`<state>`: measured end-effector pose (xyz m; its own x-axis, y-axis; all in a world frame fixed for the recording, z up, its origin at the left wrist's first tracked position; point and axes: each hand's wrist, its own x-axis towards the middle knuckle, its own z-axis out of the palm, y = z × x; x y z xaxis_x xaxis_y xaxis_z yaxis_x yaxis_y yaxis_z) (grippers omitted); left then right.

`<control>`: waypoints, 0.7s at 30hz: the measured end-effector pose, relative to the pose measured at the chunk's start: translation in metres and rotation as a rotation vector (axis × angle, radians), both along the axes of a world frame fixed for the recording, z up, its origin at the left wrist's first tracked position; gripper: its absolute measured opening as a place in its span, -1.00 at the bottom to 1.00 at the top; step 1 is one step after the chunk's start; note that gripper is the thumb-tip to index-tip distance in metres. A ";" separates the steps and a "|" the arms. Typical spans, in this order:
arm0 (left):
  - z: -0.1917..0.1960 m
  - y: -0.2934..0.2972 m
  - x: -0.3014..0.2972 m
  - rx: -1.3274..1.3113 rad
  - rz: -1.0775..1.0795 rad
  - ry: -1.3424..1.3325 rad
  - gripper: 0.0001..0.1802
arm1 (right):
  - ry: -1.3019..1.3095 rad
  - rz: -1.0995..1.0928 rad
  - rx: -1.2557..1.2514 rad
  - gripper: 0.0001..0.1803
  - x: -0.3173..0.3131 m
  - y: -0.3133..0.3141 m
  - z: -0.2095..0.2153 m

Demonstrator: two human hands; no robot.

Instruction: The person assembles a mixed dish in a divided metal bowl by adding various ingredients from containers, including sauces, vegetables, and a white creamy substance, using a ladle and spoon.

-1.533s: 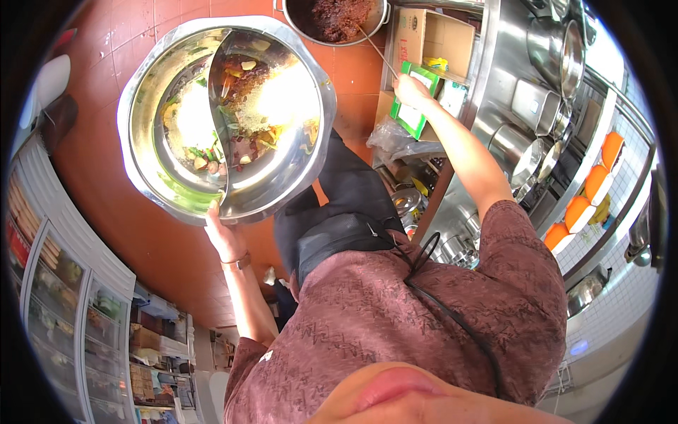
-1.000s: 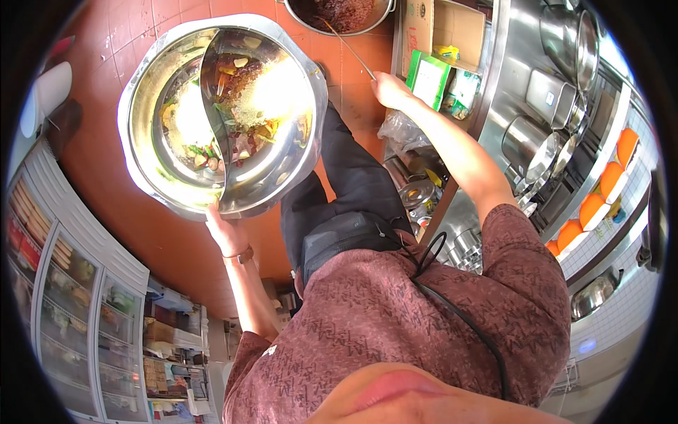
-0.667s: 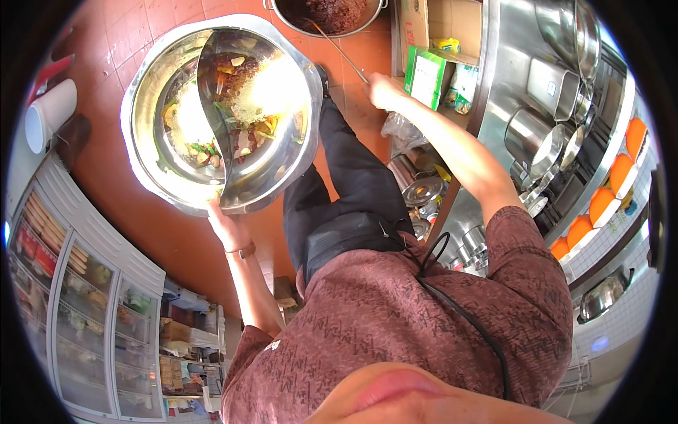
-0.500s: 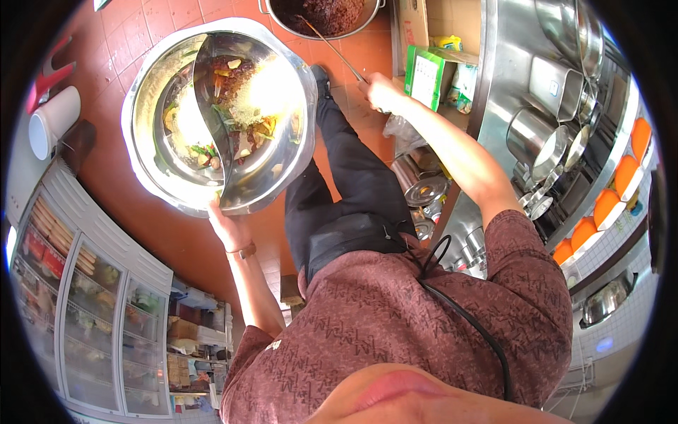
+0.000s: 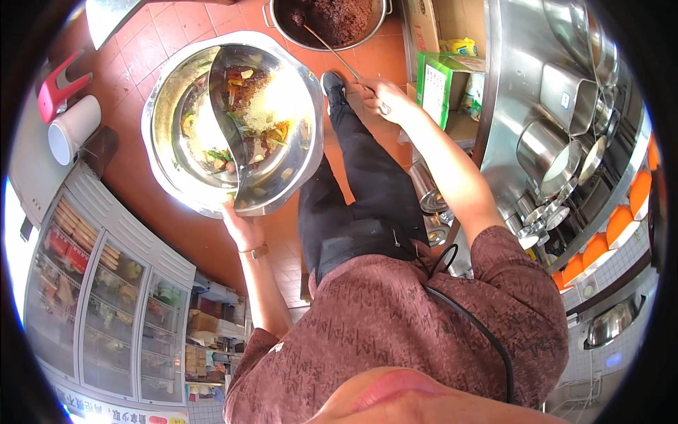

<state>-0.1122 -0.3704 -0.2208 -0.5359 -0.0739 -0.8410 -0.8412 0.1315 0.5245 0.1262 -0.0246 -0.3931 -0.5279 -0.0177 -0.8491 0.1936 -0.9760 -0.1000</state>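
Note:
My left hand (image 5: 239, 225) grips the near rim of a large round steel pot (image 5: 159, 120) with a curved divider; both halves hold broth with bits of vegetable and spice. My right hand (image 5: 382, 97) is closed on the long thin handle of a metal ladle (image 5: 330, 49). The ladle's far end reaches into a big pot (image 5: 332, 18) of dark reddish-brown paste standing on the red tile floor. My dark trouser leg and shoe (image 5: 332, 83) show between the two pots.
A steel counter (image 5: 508, 85) at the right carries square steel containers (image 5: 571, 93) and round pots. Green cartons (image 5: 436, 88) sit in an open box beneath it. A glass-door cooler (image 5: 106, 283) stands at lower left, a white cup (image 5: 70, 131) and red item at upper left.
My right hand left the green cartons and took the ladle handle, whose tip now rests in the paste pot. The divided pot stayed in my left hand.

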 end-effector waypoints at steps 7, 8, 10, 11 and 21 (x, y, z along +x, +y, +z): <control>-0.006 -0.003 -0.006 0.051 -0.091 0.023 -0.60 | -0.222 0.112 0.216 -0.56 0.023 -0.030 0.026; -0.001 -0.002 -0.009 0.051 -0.092 0.017 -0.60 | -0.226 0.040 0.158 -0.57 0.021 -0.034 0.037; -0.005 -0.010 -0.014 0.042 -0.112 0.023 -0.63 | -0.109 -0.095 0.088 -0.59 0.039 -0.043 0.029; -0.003 -0.010 -0.017 0.039 -0.127 0.026 -0.63 | -0.050 -0.166 0.053 -0.60 0.049 -0.052 0.024; -0.010 -0.036 -0.047 0.103 -0.295 0.006 -0.54 | 0.156 -0.575 -0.166 -0.67 0.059 -0.114 -0.013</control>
